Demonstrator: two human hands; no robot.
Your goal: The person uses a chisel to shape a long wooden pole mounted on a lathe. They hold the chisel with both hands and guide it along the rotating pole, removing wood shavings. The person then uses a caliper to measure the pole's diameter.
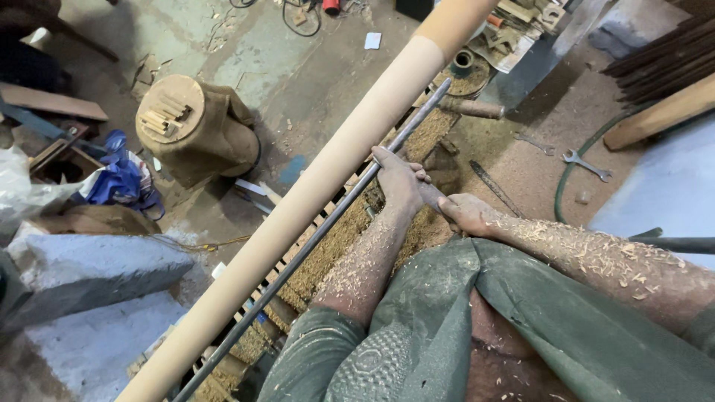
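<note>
Pole | long, pale, on lathe, running near-left to far-right | left hand clenched on chisel over steel rest bar | right hand gripping chisel handle | step: turning; next calls for steady tool pressure.

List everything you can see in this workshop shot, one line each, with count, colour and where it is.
Wooden pole: one, pale tan, long, running diagonally from bottom left to top right.
Metal bar: one, dark grey, alongside the pole, just below it.
Chisel-like tool: one, dark, between the two hands, tip near the bar.
Sawdust: tan heap under the pole.
Stump with wood pieces: one, brown, upper left.
Wrenches: two, grey, on the floor at right.
Hose: one, green, right.
Blue bag: one, left.
Left hand: on the bar and tool, grip closed, shavings on the forearm.
Right hand: holding the tool's rear end.
</note>
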